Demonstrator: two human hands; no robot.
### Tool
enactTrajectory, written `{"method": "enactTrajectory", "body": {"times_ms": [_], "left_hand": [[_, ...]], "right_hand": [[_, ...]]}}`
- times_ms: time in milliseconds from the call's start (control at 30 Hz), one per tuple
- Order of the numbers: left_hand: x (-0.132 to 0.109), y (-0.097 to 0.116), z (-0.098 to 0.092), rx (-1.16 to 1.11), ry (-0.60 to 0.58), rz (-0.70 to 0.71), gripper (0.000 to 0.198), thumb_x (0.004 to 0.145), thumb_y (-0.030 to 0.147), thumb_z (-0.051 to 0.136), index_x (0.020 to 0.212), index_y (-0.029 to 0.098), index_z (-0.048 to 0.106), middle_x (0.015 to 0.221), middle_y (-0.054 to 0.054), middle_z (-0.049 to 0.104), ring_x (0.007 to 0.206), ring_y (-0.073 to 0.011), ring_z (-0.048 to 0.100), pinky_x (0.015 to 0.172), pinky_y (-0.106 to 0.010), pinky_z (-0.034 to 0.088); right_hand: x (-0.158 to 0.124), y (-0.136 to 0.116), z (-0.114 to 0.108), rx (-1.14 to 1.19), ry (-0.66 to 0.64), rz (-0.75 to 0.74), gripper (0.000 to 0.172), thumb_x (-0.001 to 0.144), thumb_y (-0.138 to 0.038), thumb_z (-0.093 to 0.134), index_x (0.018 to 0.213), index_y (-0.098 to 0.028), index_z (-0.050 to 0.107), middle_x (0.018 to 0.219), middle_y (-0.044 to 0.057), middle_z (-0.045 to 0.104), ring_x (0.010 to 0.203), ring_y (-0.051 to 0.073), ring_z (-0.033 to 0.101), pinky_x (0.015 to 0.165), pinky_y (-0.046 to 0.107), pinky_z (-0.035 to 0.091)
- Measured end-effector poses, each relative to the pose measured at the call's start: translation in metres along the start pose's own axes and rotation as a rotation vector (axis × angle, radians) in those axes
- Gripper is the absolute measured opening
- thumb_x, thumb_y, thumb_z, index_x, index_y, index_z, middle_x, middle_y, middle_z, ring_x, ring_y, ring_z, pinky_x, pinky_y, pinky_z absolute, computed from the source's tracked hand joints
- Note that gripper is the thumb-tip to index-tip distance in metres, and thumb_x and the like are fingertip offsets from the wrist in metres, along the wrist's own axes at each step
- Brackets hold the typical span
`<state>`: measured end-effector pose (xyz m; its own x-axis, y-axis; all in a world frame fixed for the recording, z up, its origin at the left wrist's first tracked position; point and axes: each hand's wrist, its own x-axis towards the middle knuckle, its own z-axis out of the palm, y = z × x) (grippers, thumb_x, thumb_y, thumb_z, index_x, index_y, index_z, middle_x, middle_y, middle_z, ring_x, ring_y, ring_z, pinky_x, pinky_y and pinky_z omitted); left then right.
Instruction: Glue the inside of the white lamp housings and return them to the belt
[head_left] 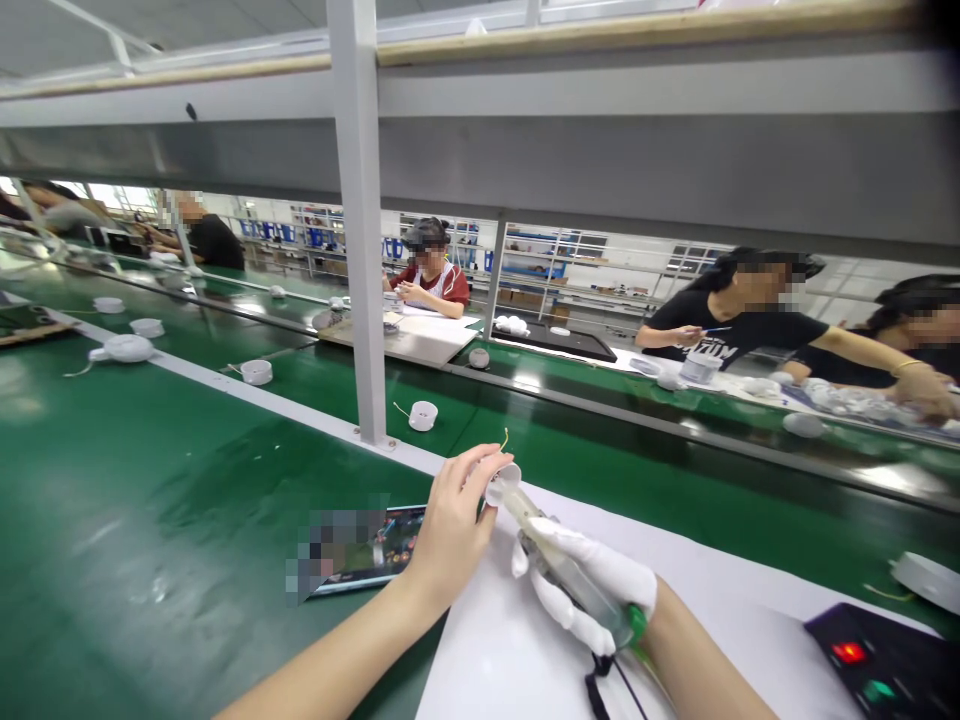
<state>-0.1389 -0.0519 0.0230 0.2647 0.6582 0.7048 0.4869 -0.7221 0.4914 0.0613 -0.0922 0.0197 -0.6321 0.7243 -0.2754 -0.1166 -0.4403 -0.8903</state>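
My bare left hand point(457, 520) has its fingers closed round a small round white housing point(506, 480), tipped towards me, with a thin yellowish wire sticking up behind it. My right hand point(585, 580), in a white glove, is wrapped round an electric screwdriver point(574, 575) with a see-through body, a green rear end and a black cord. The tool's front end reaches the mouth of the housing; its tip is hidden there. Both hands are above a white sheet point(487, 660) on the green bench. Close to my left wrist lies a phone point(375, 550) with its screen lit.
A dark control box point(885, 650) with red and green lights stands at the lower right. White housings point(423, 416) sit on the green belt beyond a grey post point(360, 220). Overhead runs a long shelf point(637, 160). Co-workers point(435, 275) sit across the line.
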Motion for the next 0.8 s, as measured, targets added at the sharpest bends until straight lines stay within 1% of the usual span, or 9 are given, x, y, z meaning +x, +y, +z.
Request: {"method": "enactTrajectory", "body": {"times_ms": [267, 433, 567, 800], "left_hand": [[0.0001, 0.002, -0.0006, 0.052, 0.015, 0.045, 0.057, 0.08, -0.001, 0.043, 0.127, 0.03, 0.049, 0.13, -0.004, 0.05, 0.12, -0.0216, 0.047, 0.101, -0.04, 0.039], [0.0011, 0.0016, -0.0012, 0.081, 0.028, 0.063, 0.055, 0.08, -0.001, 0.043, 0.126, 0.029, 0.05, 0.13, -0.004, 0.051, 0.119, -0.0219, 0.047, 0.099, -0.039, 0.04], [0.0019, 0.0013, -0.0021, 0.09, 0.035, 0.057, 0.056, 0.08, -0.001, 0.044, 0.126, 0.029, 0.049, 0.129, -0.003, 0.052, 0.119, -0.0215, 0.048, 0.099, -0.039, 0.04], [0.0024, 0.0007, -0.0018, 0.108, 0.03, 0.064, 0.056, 0.079, 0.0, 0.044, 0.126, 0.029, 0.049, 0.129, -0.003, 0.053, 0.119, -0.0219, 0.048, 0.099, -0.04, 0.04]], "right_hand": [[-0.0003, 0.0006, 0.0023, -0.013, 0.027, -0.006, 0.034, 0.098, -0.043, 0.048, 0.101, -0.011, 0.059, 0.068, -0.002, 0.055, 0.042, 0.004, 0.045, 0.036, 0.015, 0.038], [-0.0009, 0.0, 0.0024, -0.017, 0.024, -0.001, 0.034, 0.098, -0.043, 0.049, 0.1, -0.011, 0.059, 0.066, -0.003, 0.055, 0.042, 0.004, 0.045, 0.037, 0.016, 0.039], [-0.0007, -0.0013, 0.0029, -0.019, 0.021, -0.002, 0.034, 0.098, -0.043, 0.049, 0.1, -0.011, 0.06, 0.069, -0.002, 0.056, 0.043, 0.005, 0.047, 0.038, 0.016, 0.04], [0.0, -0.0041, 0.0059, -0.028, 0.027, 0.003, 0.037, 0.097, -0.046, 0.048, 0.1, -0.011, 0.06, 0.069, -0.002, 0.057, 0.045, 0.006, 0.049, 0.04, 0.018, 0.043]]}}
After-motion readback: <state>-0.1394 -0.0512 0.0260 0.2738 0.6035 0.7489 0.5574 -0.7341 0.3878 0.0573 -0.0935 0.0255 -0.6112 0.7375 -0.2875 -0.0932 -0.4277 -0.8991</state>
